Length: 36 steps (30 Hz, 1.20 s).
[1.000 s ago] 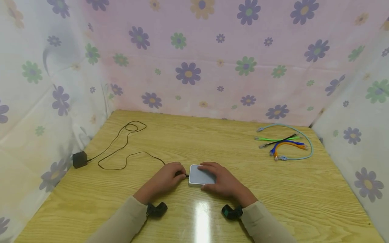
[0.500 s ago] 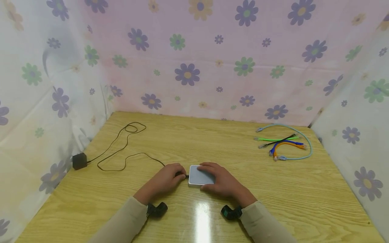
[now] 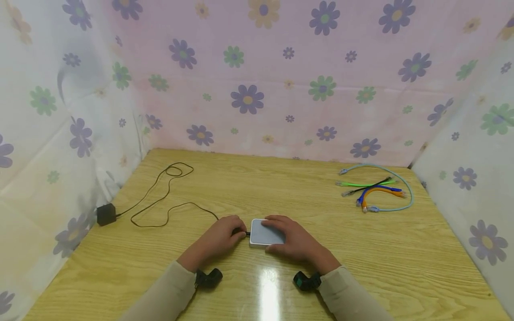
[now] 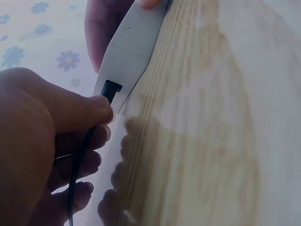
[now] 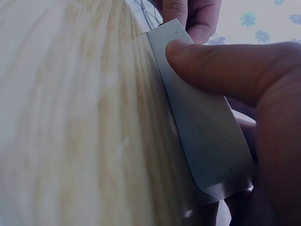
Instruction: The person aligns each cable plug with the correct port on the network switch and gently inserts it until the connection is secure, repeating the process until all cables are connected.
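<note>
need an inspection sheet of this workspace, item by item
Surface: yellowish wood-grain table, glare at front.
Job's things: flat white box with grey top, on the table; slim black plastic plug at its side, full seating unclear.
Clutter: blocky black power adapter near left edge.
Grips: left hand pinches the plug; right hand holds the box.
Cables: thin black cord winding from adapter to left hand; five slim coloured cables, bunched, back right.
Surroundings: flower-printed pastel cloth.

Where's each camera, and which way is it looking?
Head: on the head, facing forward and down at the table; left hand, right hand and sleeves show.
Left wrist: worn there, facing the black plug; parts of both hands show.
Right wrist: worn there, facing the box; parts of both hands show.
Wrist views share the box.
</note>
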### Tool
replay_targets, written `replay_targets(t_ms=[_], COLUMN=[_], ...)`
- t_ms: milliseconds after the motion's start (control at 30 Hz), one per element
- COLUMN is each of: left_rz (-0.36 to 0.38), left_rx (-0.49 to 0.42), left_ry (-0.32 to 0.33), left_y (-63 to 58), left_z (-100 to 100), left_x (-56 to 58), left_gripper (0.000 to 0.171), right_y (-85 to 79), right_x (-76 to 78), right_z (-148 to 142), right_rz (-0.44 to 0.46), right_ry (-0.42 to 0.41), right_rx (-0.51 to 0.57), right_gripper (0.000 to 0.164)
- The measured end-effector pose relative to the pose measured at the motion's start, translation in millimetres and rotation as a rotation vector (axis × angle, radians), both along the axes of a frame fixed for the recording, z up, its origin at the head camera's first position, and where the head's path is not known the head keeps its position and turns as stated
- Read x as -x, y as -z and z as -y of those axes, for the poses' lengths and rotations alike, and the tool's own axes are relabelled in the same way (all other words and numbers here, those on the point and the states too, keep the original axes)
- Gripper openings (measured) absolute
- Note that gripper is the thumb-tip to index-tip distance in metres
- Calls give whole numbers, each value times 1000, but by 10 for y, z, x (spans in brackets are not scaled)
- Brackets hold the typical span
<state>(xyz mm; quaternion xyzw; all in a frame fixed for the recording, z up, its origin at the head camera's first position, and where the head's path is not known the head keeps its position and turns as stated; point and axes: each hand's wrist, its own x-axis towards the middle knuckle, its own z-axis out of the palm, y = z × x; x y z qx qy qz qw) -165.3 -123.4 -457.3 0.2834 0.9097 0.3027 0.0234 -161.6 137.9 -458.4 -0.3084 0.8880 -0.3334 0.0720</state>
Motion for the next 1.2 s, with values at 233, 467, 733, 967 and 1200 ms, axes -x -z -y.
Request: replay_targets(t_ms=[233, 467, 733, 967, 1200], left_rz=[-65, -124, -95, -107, -124], left_rx=[37, 28, 57, 80, 125], left_ry=[37, 22, -63, -79, -61], left_y=[-38, -34, -61, -89, -119], left_z=[-19, -64, -153, -185, -172], left_x=[13, 19, -27, -4, 58], left_gripper=[8, 11, 31, 31, 33], right_y=[-30, -25, 8, 9, 52], right_x=[-15, -11, 0, -5, 23], right_z=[-27, -31, -13, -7, -49], right_rz=[-8, -10, -17, -12, -62], right_ry=[-8, -12, -2, 19, 28], right_rx=[-16, -17, -25, -16, -8], right_gripper=[64, 65, 65, 65, 50])
